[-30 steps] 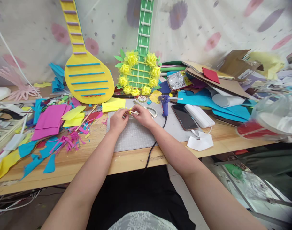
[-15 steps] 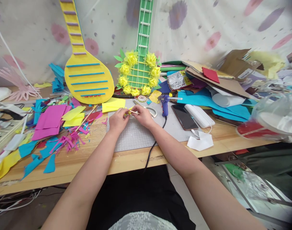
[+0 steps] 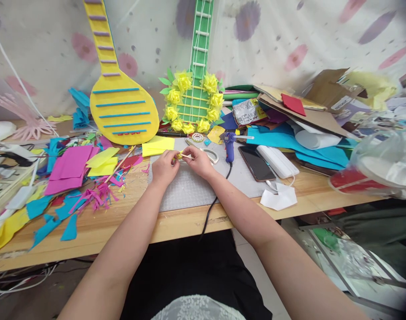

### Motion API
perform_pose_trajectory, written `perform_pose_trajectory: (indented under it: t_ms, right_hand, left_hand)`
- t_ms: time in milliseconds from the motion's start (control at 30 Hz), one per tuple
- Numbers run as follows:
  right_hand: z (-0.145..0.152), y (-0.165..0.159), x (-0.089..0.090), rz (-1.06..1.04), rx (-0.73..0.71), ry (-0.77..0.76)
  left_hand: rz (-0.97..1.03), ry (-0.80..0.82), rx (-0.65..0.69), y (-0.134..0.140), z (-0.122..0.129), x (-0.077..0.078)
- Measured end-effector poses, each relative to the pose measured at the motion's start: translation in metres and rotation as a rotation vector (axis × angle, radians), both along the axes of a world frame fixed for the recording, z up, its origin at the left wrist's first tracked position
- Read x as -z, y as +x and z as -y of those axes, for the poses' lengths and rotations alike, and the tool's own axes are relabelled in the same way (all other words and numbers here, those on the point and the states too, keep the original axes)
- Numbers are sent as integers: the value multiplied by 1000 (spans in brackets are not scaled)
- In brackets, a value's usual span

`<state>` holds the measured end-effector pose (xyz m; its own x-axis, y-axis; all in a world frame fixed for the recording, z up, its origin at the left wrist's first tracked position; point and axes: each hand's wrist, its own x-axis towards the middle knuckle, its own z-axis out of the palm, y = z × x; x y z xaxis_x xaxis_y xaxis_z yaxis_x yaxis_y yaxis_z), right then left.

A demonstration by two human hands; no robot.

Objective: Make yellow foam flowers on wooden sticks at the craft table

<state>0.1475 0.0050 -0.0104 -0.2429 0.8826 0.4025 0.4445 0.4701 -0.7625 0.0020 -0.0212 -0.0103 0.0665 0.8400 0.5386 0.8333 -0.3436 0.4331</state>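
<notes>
Over the grey cutting mat (image 3: 186, 195), my left hand (image 3: 166, 166) pinches a small yellow paper piece (image 3: 180, 155), mostly hidden by the fingers. A thin pale stick (image 3: 187, 156) runs from that paper into my right hand (image 3: 199, 163), whose fingers are closed on it. Just behind my right hand lie scissors (image 3: 212, 155) with white handles. A sheaf of yellow paper (image 3: 158, 146) rests beyond my left hand. The purple glue gun (image 3: 228, 146) sits to the right, its black cord trailing toward the table's front edge.
Behind stand a yellow paper lute shape (image 3: 123, 109) and a green one (image 3: 198, 100) ringed with yellow paper flowers. Magenta paper (image 3: 68, 169) and scraps cover the left. At right are a phone (image 3: 256, 163), a white power bank (image 3: 278, 162), blue sheets (image 3: 289, 142) and a bagged cup (image 3: 359, 175).
The fingers of both hands have shifted slightly around the yellow paper and stick, and a little more yellow shows between them. Everything else stays in place.
</notes>
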Motion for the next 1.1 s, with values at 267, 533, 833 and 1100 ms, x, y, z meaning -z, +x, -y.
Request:
perform_pose_trajectory:
  t_ms: [267,533,833,1100]
  right_hand:
    - [3,-1,-4,29,31,15]
    - [1,-5,-1,25,38,48]
    - [4,-5,-3,33,66,70]
    - [4,-6,-3,32,71,82]
  left_hand:
    - [286,-35,13,1,-2,-1]
    - [357,-57,44,-1,-5,2]
    - [288,-37,37,1,-1,-2]
    - [258,-23,22,2,1,-5]
